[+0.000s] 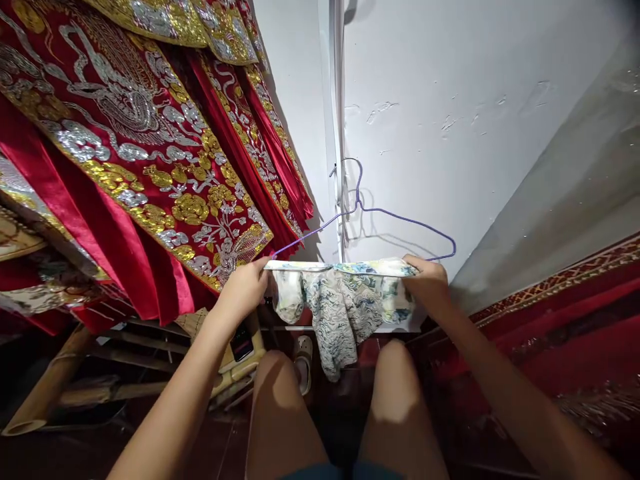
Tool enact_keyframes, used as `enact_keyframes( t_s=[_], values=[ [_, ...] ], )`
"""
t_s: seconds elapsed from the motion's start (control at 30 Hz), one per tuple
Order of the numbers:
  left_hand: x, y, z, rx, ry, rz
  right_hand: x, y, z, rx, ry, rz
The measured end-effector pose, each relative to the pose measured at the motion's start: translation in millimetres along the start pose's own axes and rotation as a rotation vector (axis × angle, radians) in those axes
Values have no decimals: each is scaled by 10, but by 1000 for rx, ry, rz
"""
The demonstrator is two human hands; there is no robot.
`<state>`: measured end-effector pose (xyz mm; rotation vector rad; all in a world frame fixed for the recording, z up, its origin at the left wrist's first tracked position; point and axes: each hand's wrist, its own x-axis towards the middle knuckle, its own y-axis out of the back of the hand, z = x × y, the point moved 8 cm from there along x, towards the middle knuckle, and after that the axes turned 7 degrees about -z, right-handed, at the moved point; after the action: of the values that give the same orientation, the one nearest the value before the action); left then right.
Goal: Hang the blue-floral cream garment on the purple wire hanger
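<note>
A light garment [333, 313] with a blue, green and yellow pattern hangs folded over the lower bar of a purple wire hanger [405, 217]. Its kind I cannot make out. My left hand [243, 288] is closed at the left end of the folded top edge, by the hanger's corner. At the other end my right hand [427, 279] pinches the cloth, thumb on top. The edge is stretched level between both hands, and a wavy-patterned part droops in the middle. The hanger's hook stands upright near a vertical strip on the wall.
Red embroidered cloths [200, 167] with gold and silver sequins hang at the left. A white wall [425, 107] faces me. At the lower left are a bamboo frame [100, 393] and a phone [243, 345]. More red cloth [565, 327] lies along the right.
</note>
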<state>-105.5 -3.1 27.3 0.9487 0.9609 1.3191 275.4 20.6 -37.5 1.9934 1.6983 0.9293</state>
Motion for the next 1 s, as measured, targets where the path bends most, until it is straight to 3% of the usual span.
enact_keyframes(
  t_s=[0.1,0.17,0.37,0.43,0.53,0.6,0.77,0.83,0.93,1.0],
  values=[
    [145,201,65,-182,-116,242,-68,158,-68,80,-9,27],
    [273,286,178,-278,-194,356,-90,146,-120,132,-14,2],
    [554,218,846,-435,-466,321,-250,-8,-338,288,165,-141],
    [536,185,957,-446,-528,320,-301,136,-261,364,152,-46],
    [499,154,927,-474,-546,321,-328,508,19,524,73,228],
    [472,150,910,-447,-570,302,-265,670,158,525,38,284],
    [466,220,906,-410,-625,214,21,838,196,285,-43,108],
    [503,277,817,-394,-616,213,61,800,107,321,-49,-101],
    [619,283,565,-382,-540,198,-82,578,-93,471,-84,-538],
    [700,200,408,-438,-493,155,-147,517,-231,586,-74,-547]
  ],
)
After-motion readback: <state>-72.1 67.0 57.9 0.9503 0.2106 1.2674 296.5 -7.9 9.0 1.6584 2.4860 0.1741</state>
